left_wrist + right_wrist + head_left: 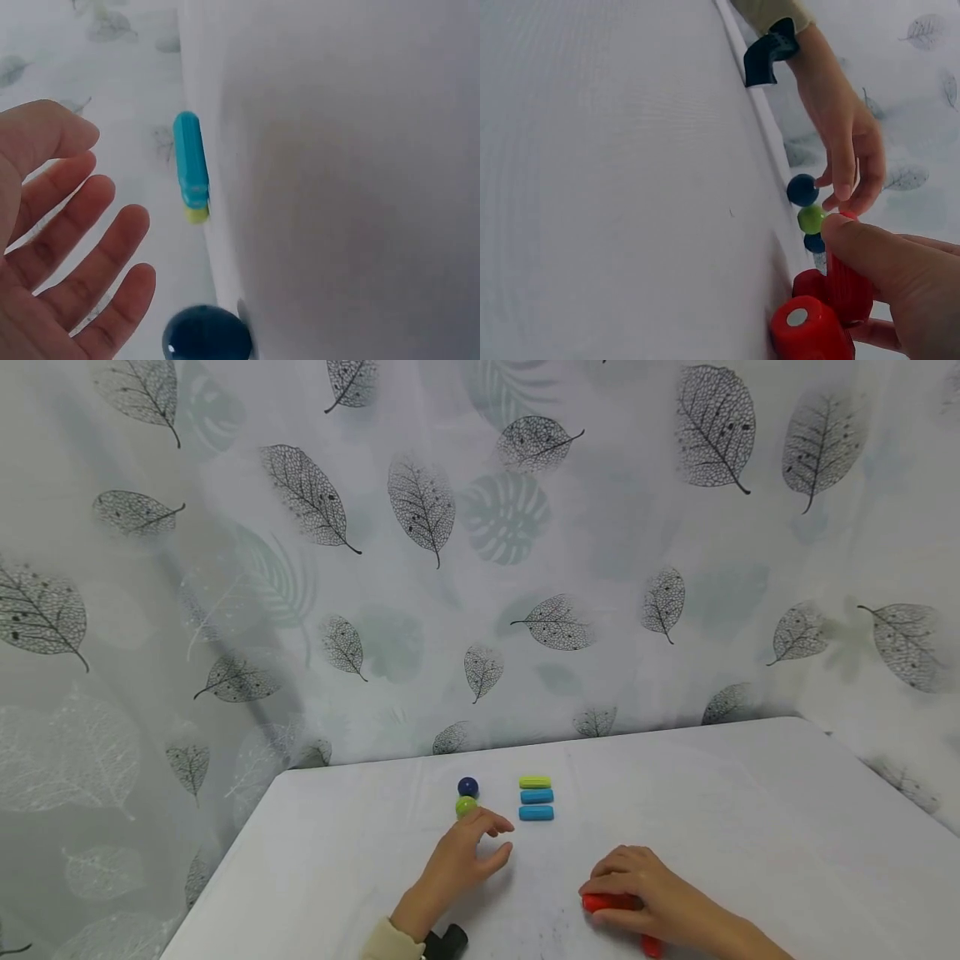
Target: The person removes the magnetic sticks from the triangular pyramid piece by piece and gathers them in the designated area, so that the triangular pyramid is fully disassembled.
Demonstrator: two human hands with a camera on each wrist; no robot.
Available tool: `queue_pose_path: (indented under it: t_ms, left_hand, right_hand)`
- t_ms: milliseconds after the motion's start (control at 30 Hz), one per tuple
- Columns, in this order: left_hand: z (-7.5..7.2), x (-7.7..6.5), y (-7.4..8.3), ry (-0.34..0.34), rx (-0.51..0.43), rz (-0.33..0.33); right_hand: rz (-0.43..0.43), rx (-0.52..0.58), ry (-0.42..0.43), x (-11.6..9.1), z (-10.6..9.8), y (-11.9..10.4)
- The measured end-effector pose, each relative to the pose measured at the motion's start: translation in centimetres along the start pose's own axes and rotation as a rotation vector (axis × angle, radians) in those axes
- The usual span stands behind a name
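My right hand (647, 887) pinched a red plastic-looking cylinder (609, 902), well short of the surface's (750, 827) far edge.
My left hand (463, 853) held nothing, fingers relaxed. Nearer the far edge, a lime-green plastic-looking cylinder (535, 782) and two blue plastic-looking cylinders (536, 813) lay aligned, apparently done, beside a glossy dark-blue ball (468, 787) and glossy lime-green ball (465, 806). The red cylinder appeared left to align. No brand, label or writing was legible.

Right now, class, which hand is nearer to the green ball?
Left. The left hand is close to the green ball; the right hand is well to its right, gripping a red stick.
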State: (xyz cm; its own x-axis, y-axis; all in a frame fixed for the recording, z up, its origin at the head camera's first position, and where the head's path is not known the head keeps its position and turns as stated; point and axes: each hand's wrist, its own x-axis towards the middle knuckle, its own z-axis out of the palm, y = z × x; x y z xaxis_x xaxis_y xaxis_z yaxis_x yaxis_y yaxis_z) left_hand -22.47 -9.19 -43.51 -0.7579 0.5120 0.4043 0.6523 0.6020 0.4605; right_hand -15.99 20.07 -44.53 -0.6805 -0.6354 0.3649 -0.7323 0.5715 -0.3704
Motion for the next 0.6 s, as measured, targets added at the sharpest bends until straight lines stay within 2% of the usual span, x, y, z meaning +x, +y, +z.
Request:
queue_pose_path:
  t_ms: [267, 333, 500, 600]
  left_hand:
    - [0.7, 0.1, 2.2, -0.167, -0.074, 0.019]
    - [0.9, 0.2, 2.8, -0.205, -0.070, 0.027]
    - [1.2, 0.2, 4.4, -0.293, -0.090, 0.021]
    - [1.5, 0.1, 5.2, -0.336, -0.110, 0.043]
  right_hand:
    - [-0.060, 0.065, 0.042, 0.2, 0.4, -0.5]
    - [-0.031, 0.076, 0.029, 0.3, 0.3, -0.6]
    - [0.108, 0.139, -0.017, 0.5, 0.0, -1.0]
    - [0.122, 0.155, 0.011, 0.4, 0.1, -1.2]
